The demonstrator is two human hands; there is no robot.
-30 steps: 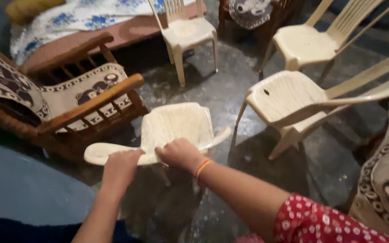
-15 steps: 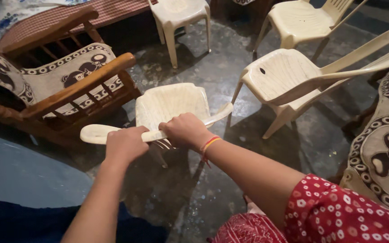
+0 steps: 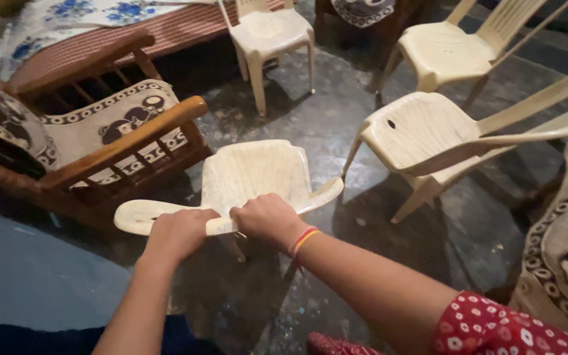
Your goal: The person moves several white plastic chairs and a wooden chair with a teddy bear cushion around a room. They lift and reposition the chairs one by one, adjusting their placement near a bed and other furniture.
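Hands clamped on the back of a cream chair

Legs of the plastic chair (image 3: 258,174) are mostly hidden under its seat and behind the arms; only a stub shows beneath the hands, and the dim floor (image 3: 323,131) makes the rest hard to read. The left hand (image 3: 177,233) and right hand (image 3: 265,218) sit side by side, each curled shut around the chair's top rail, fingers wrapped under and out of sight. The chair stands just in front of the person, beside a wooden armchair (image 3: 100,144), with three more plastic chairs beyond, the farthest two cut off by the frame's top edge. Compared with half a second ago, the grip is unchanged, while the view has tipped up a little, so the chair and hands sit lower in the frame.
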